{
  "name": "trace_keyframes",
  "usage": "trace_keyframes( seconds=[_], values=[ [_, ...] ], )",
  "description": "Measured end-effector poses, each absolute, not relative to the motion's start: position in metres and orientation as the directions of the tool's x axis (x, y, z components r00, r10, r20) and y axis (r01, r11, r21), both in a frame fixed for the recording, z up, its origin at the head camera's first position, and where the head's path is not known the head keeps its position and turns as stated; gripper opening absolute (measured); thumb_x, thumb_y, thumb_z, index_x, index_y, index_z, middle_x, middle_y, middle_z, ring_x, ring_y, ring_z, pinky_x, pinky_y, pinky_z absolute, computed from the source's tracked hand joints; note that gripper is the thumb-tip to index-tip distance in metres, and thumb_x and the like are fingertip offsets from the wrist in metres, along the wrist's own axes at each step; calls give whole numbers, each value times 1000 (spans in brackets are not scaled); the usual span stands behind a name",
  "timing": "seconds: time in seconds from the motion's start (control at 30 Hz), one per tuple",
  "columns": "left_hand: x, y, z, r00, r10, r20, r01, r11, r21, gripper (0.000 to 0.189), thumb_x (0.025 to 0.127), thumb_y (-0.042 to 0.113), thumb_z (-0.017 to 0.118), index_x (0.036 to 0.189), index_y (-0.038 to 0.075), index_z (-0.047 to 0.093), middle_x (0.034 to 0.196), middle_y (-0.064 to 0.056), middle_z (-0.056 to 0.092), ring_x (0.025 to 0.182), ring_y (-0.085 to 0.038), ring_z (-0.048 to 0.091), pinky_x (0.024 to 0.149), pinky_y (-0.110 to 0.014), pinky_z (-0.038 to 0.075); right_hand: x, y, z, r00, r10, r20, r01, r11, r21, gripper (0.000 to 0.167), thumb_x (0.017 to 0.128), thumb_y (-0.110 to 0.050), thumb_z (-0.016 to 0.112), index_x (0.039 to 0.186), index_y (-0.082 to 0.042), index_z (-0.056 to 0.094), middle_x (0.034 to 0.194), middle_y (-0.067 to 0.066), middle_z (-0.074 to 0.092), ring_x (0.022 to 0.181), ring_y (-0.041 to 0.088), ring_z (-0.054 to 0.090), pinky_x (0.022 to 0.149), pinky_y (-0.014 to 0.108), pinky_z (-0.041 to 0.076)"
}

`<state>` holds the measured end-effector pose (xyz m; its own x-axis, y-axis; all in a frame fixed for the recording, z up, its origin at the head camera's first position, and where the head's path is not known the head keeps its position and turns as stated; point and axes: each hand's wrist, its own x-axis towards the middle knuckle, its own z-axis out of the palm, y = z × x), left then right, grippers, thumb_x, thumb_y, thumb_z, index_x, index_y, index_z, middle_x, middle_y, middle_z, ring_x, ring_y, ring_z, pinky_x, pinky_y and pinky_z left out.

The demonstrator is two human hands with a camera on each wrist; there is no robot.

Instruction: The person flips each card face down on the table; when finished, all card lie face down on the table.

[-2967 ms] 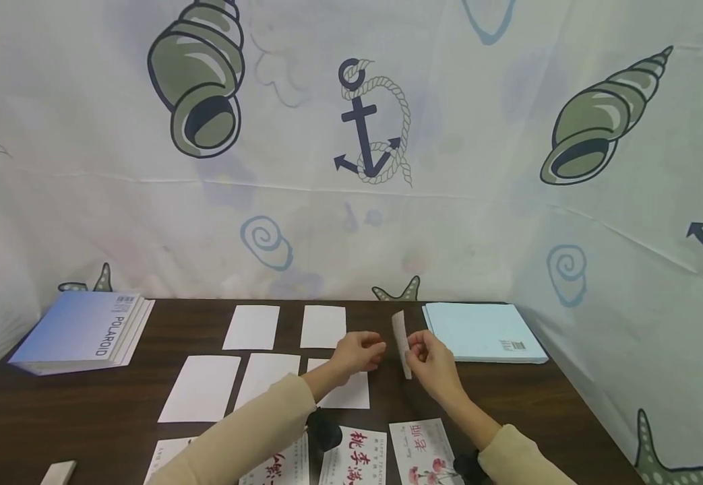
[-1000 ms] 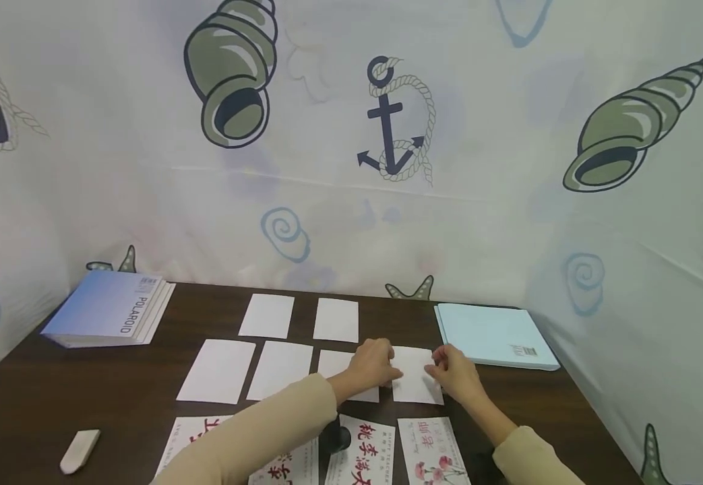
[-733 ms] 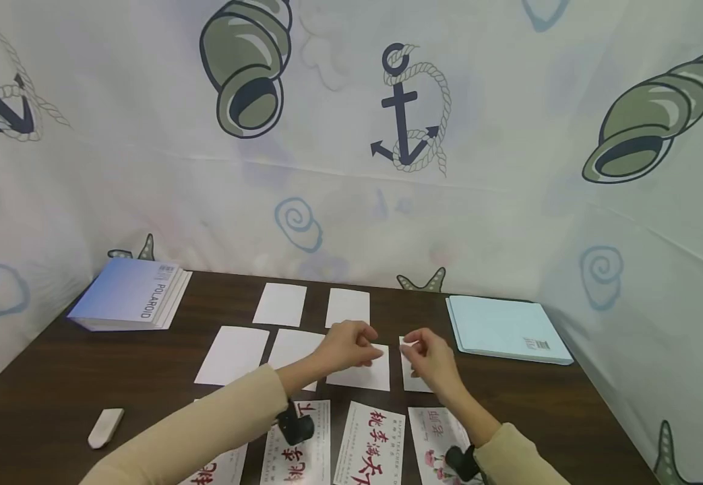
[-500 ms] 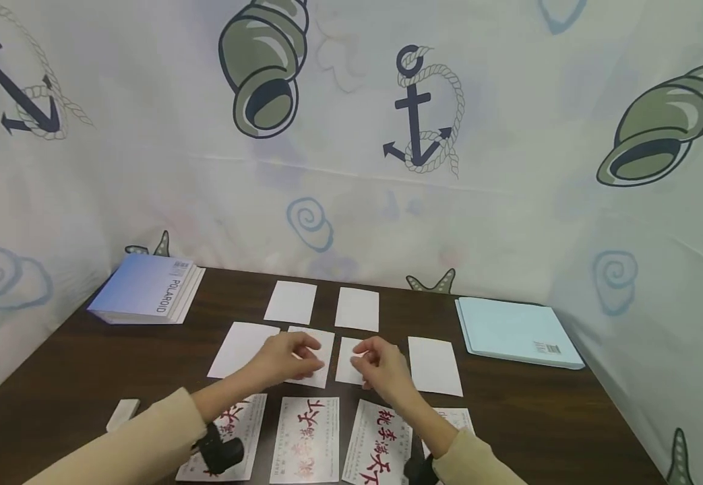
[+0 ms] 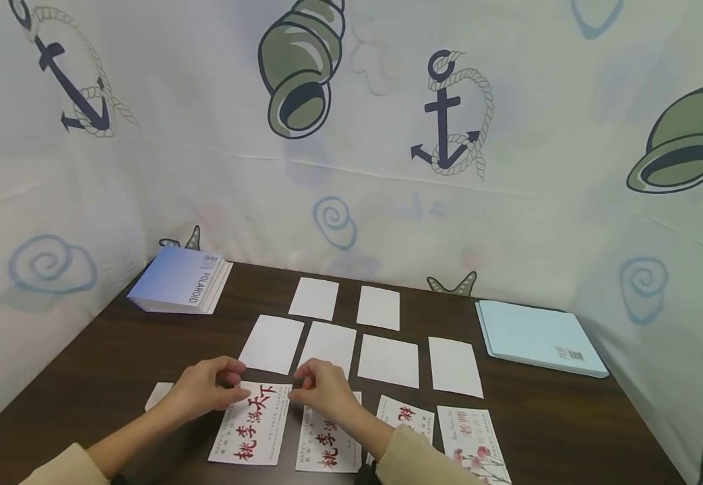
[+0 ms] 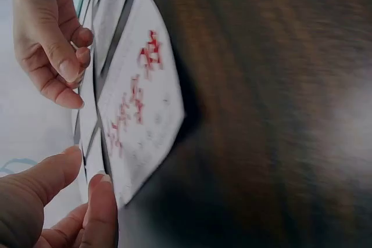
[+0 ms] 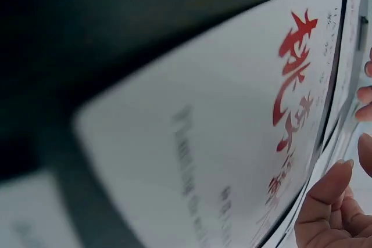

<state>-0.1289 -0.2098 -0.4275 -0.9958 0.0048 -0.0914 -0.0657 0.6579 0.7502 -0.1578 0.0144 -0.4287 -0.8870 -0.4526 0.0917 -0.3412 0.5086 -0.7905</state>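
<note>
In the head view, my left hand [image 5: 205, 391] is at the upper left corner of the leftmost printed card [image 5: 257, 428], which has red Chinese characters and lies flat. My right hand [image 5: 329, 394] is at that card's upper right edge, fingers loosely bent. It hangs over the second printed card [image 5: 327, 444], hiding its top. Two more printed cards lie to the right: one [image 5: 408, 414] partly under my right forearm, the other [image 5: 475, 441] with pink flowers. In the left wrist view, a gap shows between my left thumb and fingers, close to a corner of the card [image 6: 139, 97].
Blank white cards [image 5: 387, 362] lie in two rows behind the printed ones. A stack of blue POLAROID albums [image 5: 175, 279] stands back left, pale blue books [image 5: 539, 337] back right. A small white block [image 5: 158, 394] is partly behind my left hand. A patterned cloth hangs behind the table.
A white card, held on edge by my right hand, was laid flat at the right end of the blank row and let go. Both hands then moved left to the leftmost printed card; the view turned left.
</note>
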Motion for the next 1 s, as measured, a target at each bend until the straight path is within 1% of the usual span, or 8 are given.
trace_keyframes(
  seconds=[0.23, 0.4, 0.5, 0.63, 0.8, 0.87, 0.93, 1.0],
  values=[
    [-121, -216, -437, -997, -7, -71, -56, 688, 724, 51, 68, 14, 82, 111, -3, 59, 85, -4, 60, 68, -13, 56, 54, -25, 52, -156, 5, -432, -886, -458, 64, -367, 612, -700, 30, 70, -11, 81, 93, -2, 64, 69, -1, 54, 59, 3, 41, 54, 17, 37],
    [-119, -215, -441, -997, -8, -70, -57, 684, 727, 49, 68, 11, 82, 109, -3, 58, 84, -4, 58, 67, -13, 54, 53, -24, 52, -152, -3, -434, -895, -443, 48, -383, 710, -591, 32, 69, -18, 82, 89, -9, 58, 72, -4, 49, 61, 5, 39, 54, 19, 32],
    [-118, -215, -442, -998, -16, -66, -60, 677, 733, 46, 68, 9, 82, 106, -2, 59, 84, -5, 58, 67, -13, 54, 53, -24, 52, -150, -6, -435, -897, -437, 61, -394, 732, -556, 32, 70, -17, 82, 86, -11, 55, 72, -5, 46, 61, 6, 38, 54, 20, 30],
    [-118, -214, -441, -999, -15, -42, -42, 666, 745, 39, 70, 6, 80, 101, 0, 59, 84, -5, 58, 67, -13, 55, 52, -24, 51, -150, -6, -436, -901, -427, 73, -394, 738, -548, 30, 72, -16, 80, 83, -13, 53, 69, -6, 45, 59, 6, 38, 52, 20, 29],
    [-119, -214, -438, -1000, -13, 1, -8, 688, 726, 29, 72, 7, 78, 93, 5, 57, 79, -3, 57, 67, -13, 53, 52, -23, 45, -150, -6, -439, -909, -412, 63, -377, 748, -547, 27, 74, -19, 78, 81, -14, 52, 65, -9, 44, 56, 5, 39, 51, 20, 28],
    [-120, -214, -438, -1000, -11, -2, -9, 679, 734, 27, 73, 7, 77, 92, 4, 58, 76, -2, 56, 66, -13, 52, 52, -23, 46, -151, -5, -440, -908, -413, 70, -381, 746, -546, 28, 75, -21, 78, 81, -15, 51, 64, -9, 44, 55, 5, 38, 50, 20, 28],
    [-122, -216, -437, -999, -12, -37, -36, 648, 761, 24, 75, 7, 75, 92, 2, 58, 73, -2, 55, 64, -13, 53, 53, -24, 49, -150, -4, -440, -909, -410, 80, -381, 735, -562, 30, 75, -21, 78, 84, -15, 50, 64, -10, 44, 54, 4, 38, 50, 19, 28],
    [-124, -217, -436, -997, -13, -81, -72, 614, 786, 22, 76, 7, 74, 92, 1, 60, 72, -3, 55, 63, -13, 54, 54, -26, 53, -149, -4, -440, -907, -411, 93, -378, 694, -613, 30, 76, -19, 77, 88, -14, 50, 64, -10, 44, 53, 4, 38, 48, 19, 29]
  ],
)
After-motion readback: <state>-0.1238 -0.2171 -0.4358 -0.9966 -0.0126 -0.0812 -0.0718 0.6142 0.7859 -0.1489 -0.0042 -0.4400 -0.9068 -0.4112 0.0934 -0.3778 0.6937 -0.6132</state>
